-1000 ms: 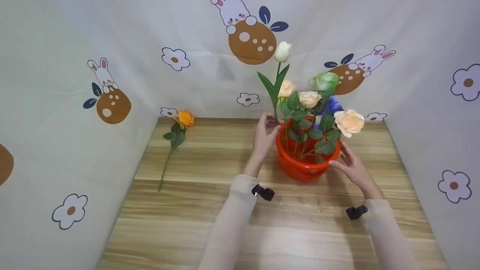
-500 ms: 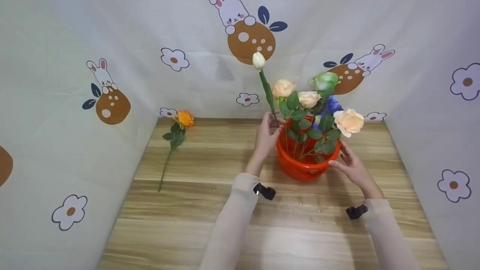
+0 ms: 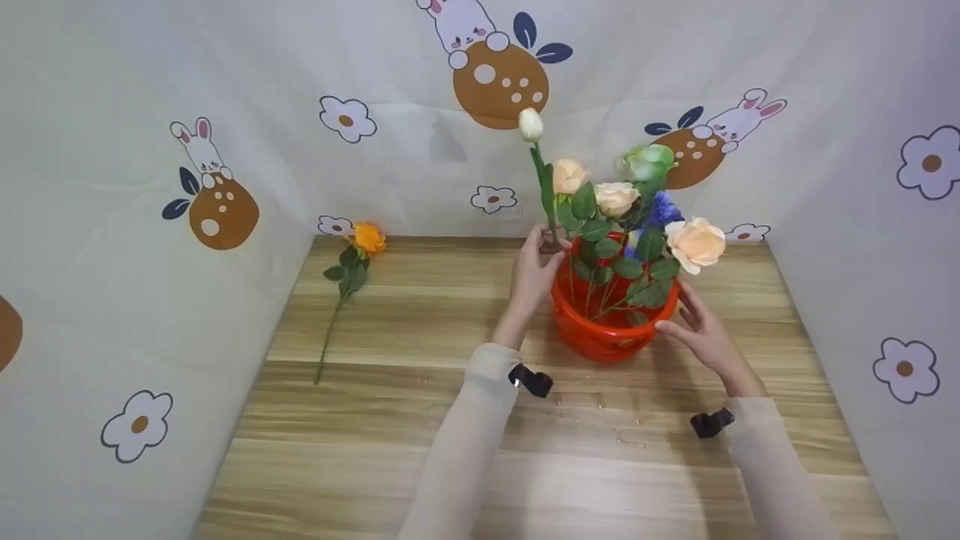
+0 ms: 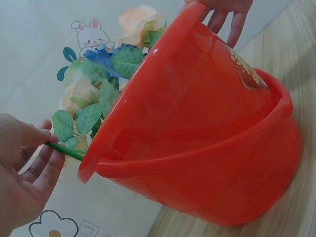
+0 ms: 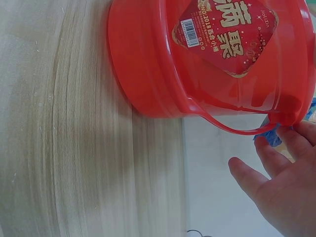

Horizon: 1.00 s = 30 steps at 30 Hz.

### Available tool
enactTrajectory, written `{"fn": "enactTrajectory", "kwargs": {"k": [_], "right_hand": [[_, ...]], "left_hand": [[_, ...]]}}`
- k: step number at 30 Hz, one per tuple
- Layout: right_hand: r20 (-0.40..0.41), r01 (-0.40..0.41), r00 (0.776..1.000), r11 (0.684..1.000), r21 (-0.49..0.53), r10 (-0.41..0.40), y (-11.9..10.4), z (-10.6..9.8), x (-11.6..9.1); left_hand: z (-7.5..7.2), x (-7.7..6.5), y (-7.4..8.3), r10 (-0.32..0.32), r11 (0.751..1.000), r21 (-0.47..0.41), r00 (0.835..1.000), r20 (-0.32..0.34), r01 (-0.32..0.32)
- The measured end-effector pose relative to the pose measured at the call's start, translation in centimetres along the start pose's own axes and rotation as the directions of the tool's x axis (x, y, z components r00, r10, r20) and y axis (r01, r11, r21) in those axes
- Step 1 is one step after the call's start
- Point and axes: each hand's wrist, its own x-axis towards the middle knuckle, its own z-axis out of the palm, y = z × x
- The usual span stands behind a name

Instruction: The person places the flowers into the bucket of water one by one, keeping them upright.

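In the head view my left hand [image 3: 532,274] pinches the stem of a white tulip [image 3: 531,125] at the left rim of a red bucket [image 3: 600,341]. The left wrist view shows its green stem [image 4: 66,150] between thumb and fingers of my left hand [image 4: 29,168], leading over the rim. My right hand [image 3: 705,334] rests at the bucket's right rim with fingers extended. In the right wrist view its fingertips touch the rim near the handle [image 5: 237,131]. Inside the bucket stand peach roses [image 3: 696,244], a green rose [image 3: 649,162] and a blue flower [image 3: 663,210].
An orange rose [image 3: 369,238] with a long stem lies on the wooden table [image 3: 360,450] at the left. Small clear bits are scattered on the wood in front of the bucket. A printed cloth [image 3: 420,172] walls the table at the back and both sides.
The tulip's head has swung left and lower, then slightly back right, turning so its leaves look narrower. My left fingers stay at the rim; the right hand and bucket hold still.
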Motion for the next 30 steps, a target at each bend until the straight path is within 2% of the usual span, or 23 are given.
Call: {"fn": "enactTrajectory", "kwargs": {"k": [8, 11, 16, 24, 27, 30], "right_hand": [[0.000, 0.007, 1.000, 1.000, 0.023, -0.007, -0.07, -0.02, -0.08], [0.003, 0.007, 1.000, 1.000, 0.021, -0.007, -0.03, -0.03, -0.07], [0.008, 0.000, 1.000, 1.000, 0.020, 0.000, -0.04, 0.00, -0.09], [0.010, -0.004, 1.000, 1.000, 0.008, 0.004, 0.15, -0.12, -0.03], [0.008, 0.004, 1.000, 1.000, 0.022, -0.004, 0.15, -0.11, -0.08], [0.005, 0.007, 1.000, 1.000, 0.029, -0.007, 0.07, -0.06, -0.08]], "left_hand": [[0.50, 0.07, -0.47, -0.012, 0.985, -0.170, 1.000, 0.017, 0.015], [0.67, 0.03, -0.52, -0.010, 0.980, -0.198, 1.000, 0.028, 0.015], [0.62, -0.02, -0.47, -0.018, 0.984, -0.176, 1.000, 0.016, 0.021], [-0.05, 0.00, -0.42, -0.067, 0.995, -0.074, 0.997, -0.037, 0.064], [-0.19, 0.04, -0.54, -0.066, 0.997, 0.047, 0.996, -0.058, 0.069], [-0.22, 0.09, -0.70, -0.061, 0.980, 0.185, 0.996, -0.071, 0.073]]}}
